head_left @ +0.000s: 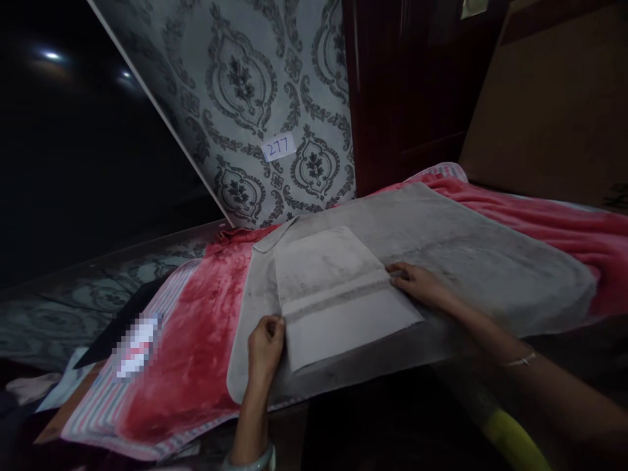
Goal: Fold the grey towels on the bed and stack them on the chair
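A white folded cloth (333,294) with a grey stripe lies on a large grey pad (466,255) that covers a red blanket (196,327). My left hand (265,347) grips the cloth's left edge, fingers curled over it. At the right end of the stripe, my right hand (417,284) presses down on the cloth's right edge with fingers bent and pinched on the fabric. A bangle shows on each wrist.
A patterned grey panel (255,85) with a label reading 277 leans at the back. Dark wooden furniture (407,91) and a brown board (554,104) stand at the back right. A yellow object (510,441) lies low right; papers (137,347) lie left.
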Available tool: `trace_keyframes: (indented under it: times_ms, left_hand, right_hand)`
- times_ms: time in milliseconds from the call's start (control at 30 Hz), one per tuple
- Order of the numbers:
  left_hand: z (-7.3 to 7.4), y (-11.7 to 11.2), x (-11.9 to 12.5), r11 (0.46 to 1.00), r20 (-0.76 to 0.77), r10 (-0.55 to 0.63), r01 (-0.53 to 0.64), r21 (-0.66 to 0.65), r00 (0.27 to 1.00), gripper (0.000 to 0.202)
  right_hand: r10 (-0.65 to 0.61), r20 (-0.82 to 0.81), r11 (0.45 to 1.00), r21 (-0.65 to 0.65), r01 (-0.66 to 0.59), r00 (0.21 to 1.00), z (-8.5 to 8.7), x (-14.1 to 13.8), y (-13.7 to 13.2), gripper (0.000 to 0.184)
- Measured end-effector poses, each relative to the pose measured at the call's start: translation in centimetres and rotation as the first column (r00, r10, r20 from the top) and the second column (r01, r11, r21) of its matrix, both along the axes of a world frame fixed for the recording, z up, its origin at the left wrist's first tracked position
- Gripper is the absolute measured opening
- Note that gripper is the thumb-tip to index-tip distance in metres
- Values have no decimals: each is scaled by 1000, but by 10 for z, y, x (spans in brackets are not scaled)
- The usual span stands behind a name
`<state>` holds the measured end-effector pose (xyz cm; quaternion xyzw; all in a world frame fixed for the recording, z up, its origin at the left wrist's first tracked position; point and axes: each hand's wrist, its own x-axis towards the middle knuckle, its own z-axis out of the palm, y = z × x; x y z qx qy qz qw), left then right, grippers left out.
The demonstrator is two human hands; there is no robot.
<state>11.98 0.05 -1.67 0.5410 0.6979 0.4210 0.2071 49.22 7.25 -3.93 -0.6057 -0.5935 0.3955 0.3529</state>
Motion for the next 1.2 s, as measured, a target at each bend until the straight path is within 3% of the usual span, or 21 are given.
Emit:
trace_keyframes:
  times_ms: [67, 167, 233, 267, 367, 467, 700, 900, 1033, 1133, 1200]
  left_hand:
    - [9, 4, 8, 991, -135, 45, -27, 129, 990, 22]
    - [21, 20, 37, 940, -265, -234, 288, 185, 935, 39]
    - [22, 32, 58, 873, -384, -424, 483, 68, 820, 52]
    - [21, 38, 67, 856, -447, -471, 516, -24, 760, 57]
    - [9, 48, 77, 857, -600, -504, 445, -260, 621, 66]
    - [-1, 48, 73, 865, -669, -495, 387, -318, 555, 66]
    - [-5, 46, 67, 876, -679, -468, 399, -271, 565, 64]
    - [5, 37, 72, 893, -684, -424, 398, -208, 594, 57]
    - [12, 20, 75, 908, -708, -390, 373, -190, 590, 59]
    - [8, 12, 73, 907, -674, -414, 338, -251, 612, 67]
    - [3, 10, 70, 896, -646, -443, 337, -291, 622, 66]
  right_hand:
    - [-55, 210, 976, 217, 8, 976, 11, -10, -4, 46]
    - [84, 398, 860, 434, -268, 914, 24, -43, -9, 52]
    - [149, 512, 796, 445, -410, 846, 23, -67, -9, 57]
    - [159, 566, 787, 423, -450, 809, 18, -77, -8, 59]
    - [163, 693, 802, 322, -504, 702, -4, -89, -2, 64]
    - [154, 739, 807, 288, -515, 656, -22, -87, 2, 67]
    - [187, 740, 806, 261, -532, 646, -23, -84, 5, 68]
    - [272, 736, 798, 188, -573, 620, -4, -83, 16, 57]
    - [363, 720, 697, 211, -685, 592, 11, -99, 29, 54]
    - [447, 734, 583, 194, -789, 511, 10, -107, 50, 54]
    - [448, 743, 542, 217, -812, 498, 5, -103, 72, 56]
